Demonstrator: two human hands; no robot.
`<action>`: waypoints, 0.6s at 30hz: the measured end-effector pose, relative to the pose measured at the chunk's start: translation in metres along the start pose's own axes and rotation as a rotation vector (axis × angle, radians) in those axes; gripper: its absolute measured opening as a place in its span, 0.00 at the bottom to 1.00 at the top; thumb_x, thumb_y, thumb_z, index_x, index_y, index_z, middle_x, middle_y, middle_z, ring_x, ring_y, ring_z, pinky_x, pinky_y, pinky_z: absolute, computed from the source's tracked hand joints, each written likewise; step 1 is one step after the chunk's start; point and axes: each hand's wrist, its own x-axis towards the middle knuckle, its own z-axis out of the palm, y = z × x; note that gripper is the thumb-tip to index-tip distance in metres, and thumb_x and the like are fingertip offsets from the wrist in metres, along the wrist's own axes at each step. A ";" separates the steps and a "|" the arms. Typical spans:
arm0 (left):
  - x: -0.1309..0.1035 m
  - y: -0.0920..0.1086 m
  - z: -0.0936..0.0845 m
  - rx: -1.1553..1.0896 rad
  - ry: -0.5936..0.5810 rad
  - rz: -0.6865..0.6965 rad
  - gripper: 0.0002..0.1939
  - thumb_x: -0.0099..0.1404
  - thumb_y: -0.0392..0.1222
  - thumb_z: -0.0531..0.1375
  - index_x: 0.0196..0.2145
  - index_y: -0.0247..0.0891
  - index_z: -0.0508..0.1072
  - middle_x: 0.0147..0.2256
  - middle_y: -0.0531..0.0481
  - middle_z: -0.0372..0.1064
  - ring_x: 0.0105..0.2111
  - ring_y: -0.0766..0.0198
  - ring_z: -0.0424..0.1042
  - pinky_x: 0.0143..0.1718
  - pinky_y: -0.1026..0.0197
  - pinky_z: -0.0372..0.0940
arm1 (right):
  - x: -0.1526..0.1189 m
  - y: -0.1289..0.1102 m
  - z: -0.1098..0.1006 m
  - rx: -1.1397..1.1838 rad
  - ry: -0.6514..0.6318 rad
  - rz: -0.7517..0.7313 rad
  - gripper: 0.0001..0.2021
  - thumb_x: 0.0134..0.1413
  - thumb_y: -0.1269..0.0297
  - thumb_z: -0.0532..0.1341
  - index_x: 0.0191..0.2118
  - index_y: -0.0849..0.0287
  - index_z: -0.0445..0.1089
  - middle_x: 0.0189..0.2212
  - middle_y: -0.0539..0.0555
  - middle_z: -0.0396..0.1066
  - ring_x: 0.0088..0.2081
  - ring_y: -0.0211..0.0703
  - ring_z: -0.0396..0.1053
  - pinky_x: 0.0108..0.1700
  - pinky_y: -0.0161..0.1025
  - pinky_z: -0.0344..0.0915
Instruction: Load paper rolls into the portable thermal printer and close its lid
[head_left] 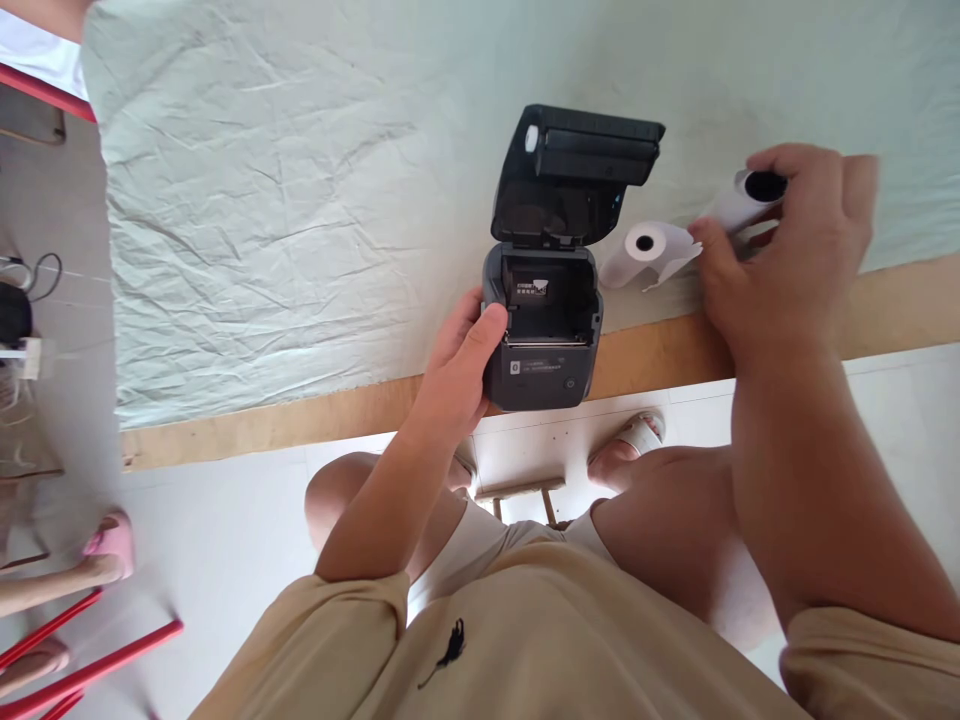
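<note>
My left hand (pixel 466 360) grips the left side of a small black printer (pixel 544 325), its thumb on the front edge. The printer's lid (pixel 570 180) stands raised, and the paper compartment shows no roll inside. Just right of the printer lies a white paper roll (pixel 636 256) with a loose, torn end. Farther right, my right hand (pixel 787 240) has its thumb and fingers around a second white paper roll (pixel 739 203), whose dark core faces up and to the right.
A pale green cloth (pixel 300 220) covers the table, with its bare wooden edge (pixel 277 428) nearest me. At the far left are another person's feet in pink slippers (pixel 112 545), red metal bars (pixel 112 655) and some cables.
</note>
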 end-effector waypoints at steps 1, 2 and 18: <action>0.000 0.000 0.000 0.001 -0.001 0.002 0.31 0.68 0.69 0.71 0.58 0.47 0.80 0.52 0.49 0.87 0.56 0.44 0.87 0.48 0.49 0.86 | -0.001 -0.003 -0.001 0.014 -0.032 -0.003 0.26 0.53 0.72 0.70 0.58 0.53 0.76 0.54 0.65 0.76 0.45 0.55 0.75 0.46 0.54 0.76; 0.000 0.000 0.000 0.000 -0.002 0.006 0.31 0.68 0.69 0.72 0.58 0.47 0.80 0.53 0.48 0.87 0.56 0.44 0.87 0.48 0.50 0.86 | -0.001 -0.005 -0.002 0.028 -0.053 -0.008 0.27 0.53 0.75 0.67 0.60 0.53 0.76 0.52 0.64 0.78 0.41 0.51 0.73 0.44 0.53 0.75; 0.003 -0.002 -0.002 0.006 -0.001 0.066 0.27 0.68 0.67 0.73 0.52 0.44 0.83 0.50 0.48 0.87 0.58 0.45 0.86 0.47 0.51 0.86 | -0.004 0.020 0.016 0.132 -0.101 0.004 0.36 0.46 0.78 0.68 0.63 0.53 0.71 0.57 0.61 0.67 0.54 0.54 0.74 0.49 0.53 0.75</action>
